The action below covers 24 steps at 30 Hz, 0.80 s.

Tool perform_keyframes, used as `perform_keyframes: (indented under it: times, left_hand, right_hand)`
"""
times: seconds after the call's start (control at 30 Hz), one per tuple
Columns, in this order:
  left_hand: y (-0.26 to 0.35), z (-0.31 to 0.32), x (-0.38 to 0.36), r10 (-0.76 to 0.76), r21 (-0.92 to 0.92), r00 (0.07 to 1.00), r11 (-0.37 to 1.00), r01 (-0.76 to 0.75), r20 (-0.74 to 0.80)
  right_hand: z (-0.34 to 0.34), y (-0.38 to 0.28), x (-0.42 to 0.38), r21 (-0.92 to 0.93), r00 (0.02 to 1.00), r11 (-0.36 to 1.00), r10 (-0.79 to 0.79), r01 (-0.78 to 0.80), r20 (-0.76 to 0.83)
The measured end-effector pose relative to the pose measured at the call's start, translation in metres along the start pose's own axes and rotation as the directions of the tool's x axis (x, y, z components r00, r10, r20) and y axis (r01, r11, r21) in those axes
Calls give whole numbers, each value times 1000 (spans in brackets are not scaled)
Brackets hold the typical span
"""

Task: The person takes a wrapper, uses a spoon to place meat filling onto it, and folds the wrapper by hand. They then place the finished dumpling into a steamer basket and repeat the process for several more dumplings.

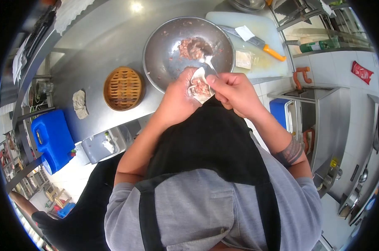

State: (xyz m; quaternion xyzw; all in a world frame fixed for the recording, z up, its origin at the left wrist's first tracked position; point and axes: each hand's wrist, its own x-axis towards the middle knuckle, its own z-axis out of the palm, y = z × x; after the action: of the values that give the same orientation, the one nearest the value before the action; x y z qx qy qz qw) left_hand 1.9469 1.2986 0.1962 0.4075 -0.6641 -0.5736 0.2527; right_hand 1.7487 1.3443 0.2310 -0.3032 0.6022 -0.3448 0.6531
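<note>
My left hand [182, 98] holds a white dough wrapper [201, 90] with reddish minced filling on it, just over the near rim of a large metal bowl [160, 46]. Fingers of my right hand [233, 90] are closed around the handle of a shiny spoon [209, 62], which slants up into the bowl. Minced meat [193, 48] lies in the bowl, with smears up its wall. My right thumb is close beside the wrapper's edge; whether it touches cannot be made out.
A round bamboo steamer [123, 88] and a crumpled cloth [80, 104] are left of the bowl. On the right, a cutting board [260, 25] bears a yellow-handled knife [269, 50] and a stack of wrappers [243, 60]. Another person's arm [23, 203] shows at lower left.
</note>
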Motion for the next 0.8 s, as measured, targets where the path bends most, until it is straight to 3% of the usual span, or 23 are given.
perform_keyframes:
  times: [0.07, 0.13, 0.27, 0.33, 0.47, 0.57, 0.67, 0.77, 0.8]
  left_hand:
    - [5, -4, 1, -40, -26, 999, 999, 41, 27]
    - [18, -11, 3, -35, 70, 998, 997, 32, 44]
    - [25, -17, 7, -5, 164, 992, 986, -17, 129]
    - [20, -12, 7, -15, -19, 997, 1000, 17, 75]
    - [-4, 2, 9, 23, -209, 999, 978, -17, 28]
    - [-14, 6, 9, -25, -174, 998, 984, 36, 61]
    - [-23, 12, 10, -27, -171, 998, 985, 38, 62]
    - [-29, 19, 12, 61, -65, 998, 996, -63, -30]
    - [-34, 21, 13, 155, 44, 984, 987, -152, -85]
  right_hand:
    - [-3, 5, 1, 8, 997, 1000, -17, 17, 77]
    - [-1, 11, 2, 191, 993, 982, -23, 1, 115]
    - [6, 18, 6, 338, 996, 941, -29, -1, 82]
    - [9, 15, 4, 423, 1000, 906, -2, -2, 7]
    - [10, 9, 3, 443, 999, 896, 46, -30, -25]
    - [11, 11, 8, 496, 998, 867, 62, -44, -20]
    - [14, 2, 5, 430, 994, 900, 105, -77, -40]
    - [12, -2, 6, 336, 989, 934, 141, -117, -48]
    - [11, 1, 10, 326, 987, 936, 158, -137, -40]
